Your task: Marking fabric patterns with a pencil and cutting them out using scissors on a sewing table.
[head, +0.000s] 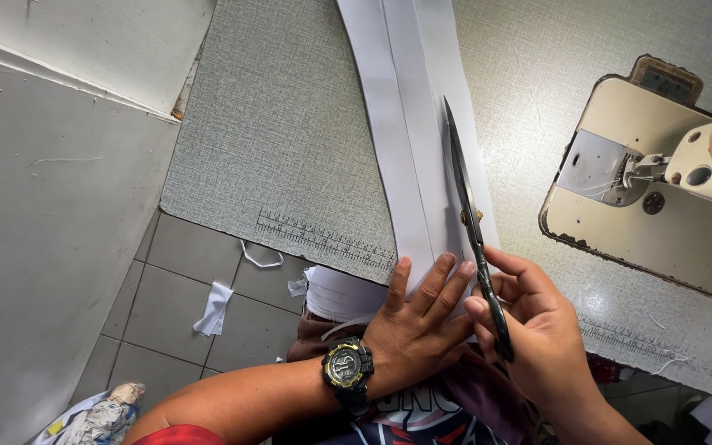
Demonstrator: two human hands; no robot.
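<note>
A: What lies at the far left?

B: At nine o'clock, a grey tiled floor [175, 284] with small white cloth scraps [214, 306] on it, beside the edge of the grey textured table [290, 124].

A: And the left hand?

B: The left hand [409, 330], wearing a black and yellow wristwatch [346, 367], sits at six o'clock. Its fingers are spread flat, pressing the near end of a long white fabric strip [405, 124] against the table edge.

A: Where does that strip run?

B: From the hands up to twelve o'clock, lying flat on the table, with a crease along its length.

A: The right hand?

B: The right hand [537, 330], at five o'clock, is closed around the handles of long black steel scissors [467, 206]. Their blades look shut and lie along the strip's right side, pointing to twelve o'clock.

A: Further right?

B: A cream sewing machine [661, 189] at three o'clock, set into the table.
</note>
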